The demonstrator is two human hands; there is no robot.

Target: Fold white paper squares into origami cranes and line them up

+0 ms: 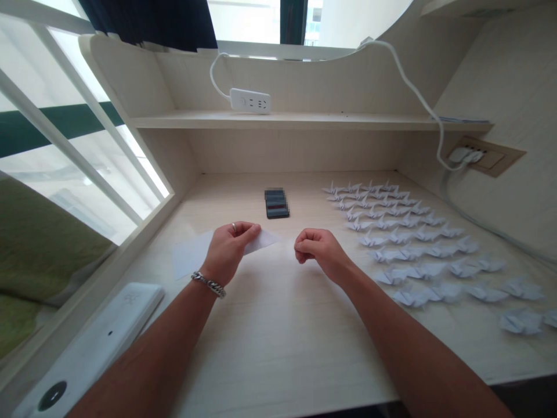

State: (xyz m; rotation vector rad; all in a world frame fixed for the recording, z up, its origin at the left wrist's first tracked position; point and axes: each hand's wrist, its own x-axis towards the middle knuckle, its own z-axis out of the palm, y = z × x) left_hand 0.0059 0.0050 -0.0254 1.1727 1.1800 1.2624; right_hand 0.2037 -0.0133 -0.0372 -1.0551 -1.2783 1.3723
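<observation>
Between thumb and fingers, my left hand grips a folded white paper that tapers to a point toward the right. Beneath and left of that hand, flat white paper sheets lie on the desk. My right hand is curled closed just right of the paper's tip, apart from it; whether anything is inside the fingers is hidden. Several rows of white paper cranes stand on the desk to the right of my right hand.
A dark phone lies on the desk beyond my hands. At lower left is a white box-shaped device. A power strip sits on the shelf; its cable runs to a wall socket at right.
</observation>
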